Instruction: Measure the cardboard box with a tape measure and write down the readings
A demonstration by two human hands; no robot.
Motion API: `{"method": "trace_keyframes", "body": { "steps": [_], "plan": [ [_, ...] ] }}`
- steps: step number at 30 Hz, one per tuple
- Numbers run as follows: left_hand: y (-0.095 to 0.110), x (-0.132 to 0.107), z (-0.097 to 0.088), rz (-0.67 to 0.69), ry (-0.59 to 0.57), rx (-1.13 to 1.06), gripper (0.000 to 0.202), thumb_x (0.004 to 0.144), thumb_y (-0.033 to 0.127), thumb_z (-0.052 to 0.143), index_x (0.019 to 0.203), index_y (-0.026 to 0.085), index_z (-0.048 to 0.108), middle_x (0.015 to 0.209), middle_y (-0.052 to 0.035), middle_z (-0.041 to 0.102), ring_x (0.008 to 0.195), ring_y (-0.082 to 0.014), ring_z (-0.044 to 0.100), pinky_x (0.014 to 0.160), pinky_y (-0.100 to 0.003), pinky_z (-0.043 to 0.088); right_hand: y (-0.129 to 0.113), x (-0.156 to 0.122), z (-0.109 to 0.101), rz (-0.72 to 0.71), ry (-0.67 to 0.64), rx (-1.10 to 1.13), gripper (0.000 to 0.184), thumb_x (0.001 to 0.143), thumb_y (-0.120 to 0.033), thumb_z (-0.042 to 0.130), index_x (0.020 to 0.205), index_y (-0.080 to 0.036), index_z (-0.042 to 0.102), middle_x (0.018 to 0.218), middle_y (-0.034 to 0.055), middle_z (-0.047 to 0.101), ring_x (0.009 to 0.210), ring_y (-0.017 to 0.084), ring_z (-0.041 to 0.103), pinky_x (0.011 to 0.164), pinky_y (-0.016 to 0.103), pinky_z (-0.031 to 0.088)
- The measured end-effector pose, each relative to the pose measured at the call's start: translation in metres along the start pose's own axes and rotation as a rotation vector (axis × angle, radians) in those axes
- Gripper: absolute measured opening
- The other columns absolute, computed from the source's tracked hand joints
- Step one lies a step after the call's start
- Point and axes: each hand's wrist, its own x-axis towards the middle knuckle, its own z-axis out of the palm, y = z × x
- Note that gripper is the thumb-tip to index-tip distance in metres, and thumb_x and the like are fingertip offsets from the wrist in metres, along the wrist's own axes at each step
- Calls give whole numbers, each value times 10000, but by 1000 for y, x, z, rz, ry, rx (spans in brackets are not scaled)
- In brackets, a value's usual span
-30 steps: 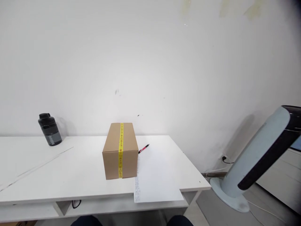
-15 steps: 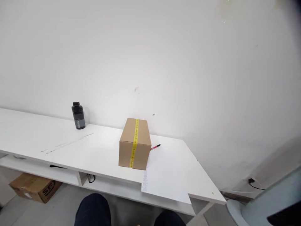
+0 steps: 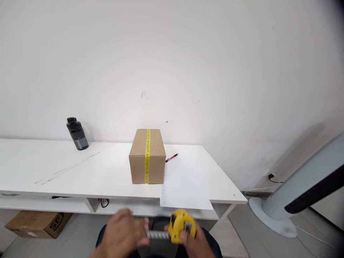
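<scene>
Low in front of my lap, my right hand (image 3: 195, 240) is wrapped round a yellow tape measure (image 3: 179, 223). A short length of its pale blade (image 3: 158, 235) runs out to the left. At the blade's free end is my left hand (image 3: 125, 233), blurred, its fingers closed about the tip. Beyond both hands, apart from them, a brown cardboard box (image 3: 139, 168) with a yellow tape strip stands on the white desk (image 3: 107, 179). To its right lie a white paper sheet (image 3: 188, 190) and a red and black pen (image 3: 172, 157).
A dark bottle (image 3: 77, 134) stands at the back left of the desk by the wall. Under the desk, a carton (image 3: 34, 224) lies on the floor and a black cable (image 3: 104, 203) sits on the shelf. A tall pale appliance (image 3: 303, 190) stands at the right.
Both hands have come up into view with the tape measure, its blade partly out. The view has tilted and shifted a little; the box, bottle and pen stay put on the desk.
</scene>
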Motion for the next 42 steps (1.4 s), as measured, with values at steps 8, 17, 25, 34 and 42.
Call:
{"method": "trace_keyframes", "body": {
  "steps": [8, 17, 25, 34, 42],
  "plan": [
    [-149, 107, -43, -450, -12, 149, 418, 1054, 426, 360, 1132, 190, 696, 1161, -102, 752, 1063, -216, 689, 914, -366, 524, -150, 142, -30, -546, 86, -257, 492, 671, -410, 886, 1053, -261, 614, 1011, 36, 708, 930, 240, 676, 859, 438, 564],
    [-169, 83, -46, -314, -293, 196, 444, 1038, 449, 345, 1251, 258, 685, 1274, -79, 724, 1035, -261, 706, 889, -416, 516, -145, 172, -26, -437, -40, -409, 491, 721, -386, 849, 1152, -241, 665, 1056, 40, 712, 933, 217, 659, 812, 392, 581],
    [-145, 95, -43, -300, -336, 191, 480, 1032, 467, 371, 1369, 221, 609, 1402, -119, 640, 1187, -298, 654, 960, -454, 506, -147, 180, -10, -380, -104, -403, 482, 754, -372, 816, 1195, -265, 653, 1104, 33, 689, 979, 213, 641, 807, 377, 593],
    [-143, 96, -49, -216, -155, 306, 312, 1036, 332, 432, 1119, 244, 720, 1123, -53, 775, 926, -223, 714, 860, -395, 466, -148, 159, -8, -405, -81, -375, 459, 763, -385, 823, 1164, -241, 652, 1081, 42, 695, 955, 217, 652, 835, 388, 591],
    [-56, 123, -30, -199, 68, -74, 175, 996, 320, 572, 1112, 255, 684, 1013, -13, 781, 904, -163, 712, 818, -322, 498, -130, 95, 11, -459, -118, -323, 447, 762, -375, 862, 1147, -279, 658, 1075, 27, 686, 993, 218, 655, 866, 353, 560]
  ]
}}
